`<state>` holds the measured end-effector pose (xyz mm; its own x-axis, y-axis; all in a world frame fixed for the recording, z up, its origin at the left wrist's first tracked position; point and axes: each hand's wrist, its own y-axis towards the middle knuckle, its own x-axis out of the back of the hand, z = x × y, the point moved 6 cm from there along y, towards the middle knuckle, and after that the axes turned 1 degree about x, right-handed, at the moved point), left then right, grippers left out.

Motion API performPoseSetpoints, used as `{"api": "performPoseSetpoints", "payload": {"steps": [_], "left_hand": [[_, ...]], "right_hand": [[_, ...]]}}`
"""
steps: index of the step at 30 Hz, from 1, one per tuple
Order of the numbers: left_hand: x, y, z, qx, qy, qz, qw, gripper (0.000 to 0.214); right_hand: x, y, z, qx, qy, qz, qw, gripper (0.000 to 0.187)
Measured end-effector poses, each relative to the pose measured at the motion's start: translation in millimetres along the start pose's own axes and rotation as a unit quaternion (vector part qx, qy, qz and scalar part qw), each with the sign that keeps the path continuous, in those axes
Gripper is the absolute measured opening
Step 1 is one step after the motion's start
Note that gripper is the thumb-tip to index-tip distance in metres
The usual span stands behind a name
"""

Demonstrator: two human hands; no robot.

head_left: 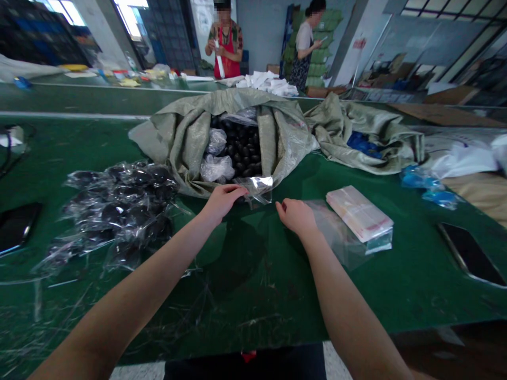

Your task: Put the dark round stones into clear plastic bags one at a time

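My left hand (224,202) reaches over the green work table (253,295), its fingertips pinching the edge of a transparent plastic bag (255,189) at the mouth of a grey-green woven sack (190,140). The sack holds many black round objects (241,148) and white-filled plastic bags (217,168). My right hand (297,217) rests just left of a flat transparent bag (330,232), holding nothing I can see. Beside it lies a banded stack of plastic bags (359,214). Several black round objects in transparent bags (119,214) are heaped to the left of my left hand.
A second woven sack (368,134) with blue bags inside lies to the right. Black phones or tablets (469,253) sit near the table's right side, with another (16,227) at the left. Farther back, a person in a red apron (225,47) stands near white bags (265,83).
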<state>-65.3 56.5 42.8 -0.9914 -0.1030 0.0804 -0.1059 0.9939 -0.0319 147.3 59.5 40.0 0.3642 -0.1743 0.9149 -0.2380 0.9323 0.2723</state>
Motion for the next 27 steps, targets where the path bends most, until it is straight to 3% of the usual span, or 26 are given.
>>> {"api": "performPoseSetpoints", "payload": {"steps": [5, 7, 9, 11, 16, 19, 22, 24, 27], "left_hand": [[-7.2, -3, -4, -0.040, -0.044, -0.009, 0.998, 0.015], [-12.8, -5, 1, -0.019, -0.123, -0.017, 0.992, 0.014], [-19.4, -10, 4, 0.011, -0.210, -0.019, 0.978, 0.013], [-26.5, -15, 5, 0.029, -0.258, -0.010, 0.966, 0.013], [-40.4, -25, 1, 0.027, -0.278, 0.022, 0.960, 0.013], [-36.0, -23, -2, 0.016, -0.227, 0.016, 0.974, 0.014], [-15.5, -15, -12, -0.030, -0.122, -0.027, 0.992, 0.015], [0.3, -10, -22, -0.076, -0.025, -0.059, 0.995, 0.016], [10.7, -8, -37, -0.142, 0.145, -0.058, 0.977, 0.022]], "right_hand": [[15, -8, 29, 0.101, 0.145, -0.122, 0.977, 0.035], [12, -17, 49, 0.142, 0.180, -0.122, 0.966, 0.042], [4, -24, 66, 0.165, 0.184, -0.113, 0.963, 0.037], [-2, -28, 74, 0.153, 0.180, -0.122, 0.964, 0.028], [0, -29, 71, 0.100, 0.199, -0.170, 0.960, 0.035], [5, -28, 70, 0.115, 0.218, -0.149, 0.958, 0.030], [5, -26, 71, 0.152, 0.295, -0.069, 0.941, 0.025], [2, -25, 70, 0.153, 0.400, 0.002, 0.904, 0.026], [-4, -21, 65, 0.109, 0.559, 0.070, 0.819, 0.028]]}}
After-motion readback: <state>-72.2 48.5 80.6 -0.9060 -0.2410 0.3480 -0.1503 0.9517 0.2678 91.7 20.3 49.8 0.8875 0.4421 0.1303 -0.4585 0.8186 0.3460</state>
